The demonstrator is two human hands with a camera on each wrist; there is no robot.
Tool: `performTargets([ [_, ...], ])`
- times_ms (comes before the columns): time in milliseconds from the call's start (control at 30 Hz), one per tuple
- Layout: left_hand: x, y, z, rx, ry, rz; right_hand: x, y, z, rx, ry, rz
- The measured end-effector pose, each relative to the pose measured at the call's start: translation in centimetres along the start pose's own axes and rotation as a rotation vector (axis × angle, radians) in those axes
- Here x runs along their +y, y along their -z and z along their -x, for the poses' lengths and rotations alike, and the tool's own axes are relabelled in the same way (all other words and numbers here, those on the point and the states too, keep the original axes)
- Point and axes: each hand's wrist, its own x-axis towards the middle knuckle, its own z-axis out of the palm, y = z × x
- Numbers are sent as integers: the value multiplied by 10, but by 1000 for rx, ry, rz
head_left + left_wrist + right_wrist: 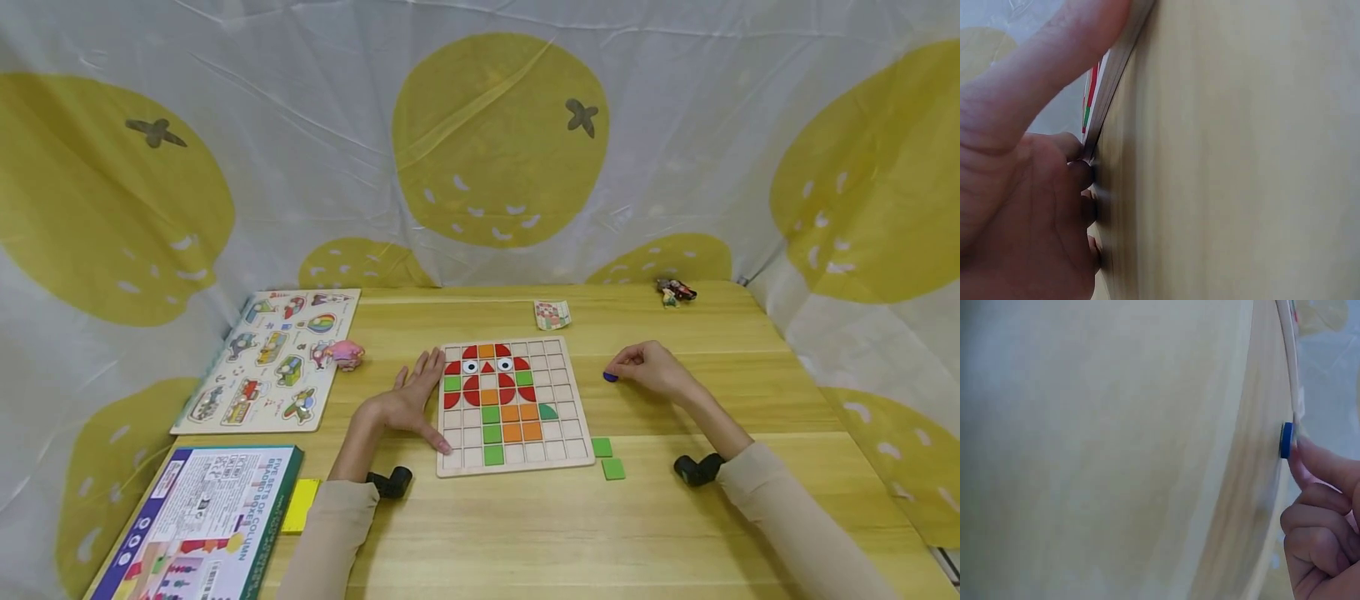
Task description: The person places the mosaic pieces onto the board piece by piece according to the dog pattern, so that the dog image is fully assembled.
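Note:
A wooden grid board lies on the table, part filled with red, orange, green and white-eyed tiles. One teal quarter-round tile sits right of the orange squares. My left hand rests at the board's left edge, fingers spread, its thumb over the near left corner. Right of the board, my right hand pinches a small blue rounded tile between thumb and forefinger, low over the table; the other fingers are curled in. Two green square tiles lie by the board's near right corner.
A picture puzzle board with a pink toy at its edge lies left. Nearer are a boxed game and a yellow piece. Behind the grid board lies a pattern card; small wrapped items lie far right.

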Motion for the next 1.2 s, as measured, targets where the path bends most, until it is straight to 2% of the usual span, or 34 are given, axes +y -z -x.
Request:
performTargets([
  [200,0,0,0,-3,-5,3,-2,-1,-1,21,-8,27],
  [433,1,2,0,0,-13,21,-9,-6,1,14,93,84],
  [533,1,1,0,-5,-3,14,-20,-16,2,-64,168,56],
  [633,1,0,0,1,-9,16,-31,-29,3,-185,248,15],
  [733,1,0,0,1,-14,20,-38,-39,2,-275,287,-17],
  [967,3,2,1,4,-11,25,-42,-45,-1,-323,278,-16],
  [1200,3,1,1,-7,1,17,-45,-49,-6,-359,284,-78],
])
